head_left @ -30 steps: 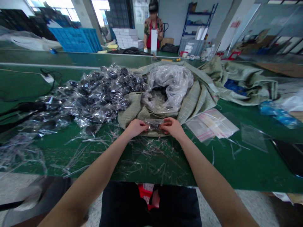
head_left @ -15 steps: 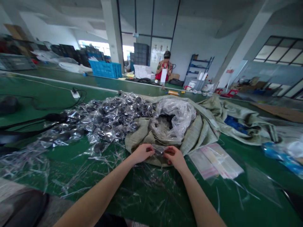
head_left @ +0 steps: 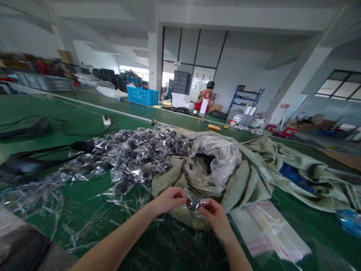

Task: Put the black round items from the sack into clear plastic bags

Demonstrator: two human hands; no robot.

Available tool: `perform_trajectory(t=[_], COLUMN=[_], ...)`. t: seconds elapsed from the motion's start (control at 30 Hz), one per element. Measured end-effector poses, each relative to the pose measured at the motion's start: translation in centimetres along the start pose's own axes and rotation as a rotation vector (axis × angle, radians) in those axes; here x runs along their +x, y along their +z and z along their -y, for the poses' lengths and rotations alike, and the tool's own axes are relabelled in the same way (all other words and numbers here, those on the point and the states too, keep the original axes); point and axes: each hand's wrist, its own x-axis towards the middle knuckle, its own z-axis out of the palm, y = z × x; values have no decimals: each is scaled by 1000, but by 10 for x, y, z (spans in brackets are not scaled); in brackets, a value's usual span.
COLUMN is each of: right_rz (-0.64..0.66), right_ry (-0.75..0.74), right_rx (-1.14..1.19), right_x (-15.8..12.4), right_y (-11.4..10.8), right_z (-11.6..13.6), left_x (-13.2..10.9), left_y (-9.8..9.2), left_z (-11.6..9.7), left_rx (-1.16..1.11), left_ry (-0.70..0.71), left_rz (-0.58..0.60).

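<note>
Between my hands is a small clear plastic bag [head_left: 193, 202] with a dark round piece inside. My left hand [head_left: 168, 199] pinches its left side with thumb and fingers. At the other side, my right hand [head_left: 216, 213] grips the edge with closed fingertips. The bag is held just in front of an open woven sack [head_left: 245, 184], whose clear plastic liner [head_left: 227, 154] is folded out around dark contents. To the left lies a heap of similar bagged dark pieces [head_left: 138, 150]. Flat clear bags [head_left: 275, 231] with reddish strips lie right of my right hand.
Thin plastic strips [head_left: 81, 218] litter the green table [head_left: 70, 109] at front left. A black strap [head_left: 42, 160] and a power socket [head_left: 106, 120] lie left. Another woven sack [head_left: 318, 169] is at right. Across the table, a person [head_left: 207, 98] stands near a blue crate [head_left: 142, 95].
The camera view has tilted up and shifted left, so everything sits lower and further right. The dark round piece shows more clearly in the bag, which both hands still hold.
</note>
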Motion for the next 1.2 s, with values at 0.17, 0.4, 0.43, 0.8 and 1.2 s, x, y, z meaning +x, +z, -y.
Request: perform_trajectory(t=[0.17,0.4,0.43,0.8,1.2], right_rz=[-45,-142,-149,-174,-298], right_ry=[51,-4,-7,179,74], right_rx=[-88,-222,-242,-395,-658], right_x=[0,-5,-4,161,218], right_y=[5,11,12,47,91], right_z=[-3,-4,-1,28,14], left_x=[12,58,61,117,200], left_y=[-32,-121,-126,-96,-148], left_z=[-19,-70,-74,-89,-56], left_rx=[216,970,1110,1491,1376], left_ry=[-16,33,-56,152,215], left_rz=[-222,-764,-752,-334,-139])
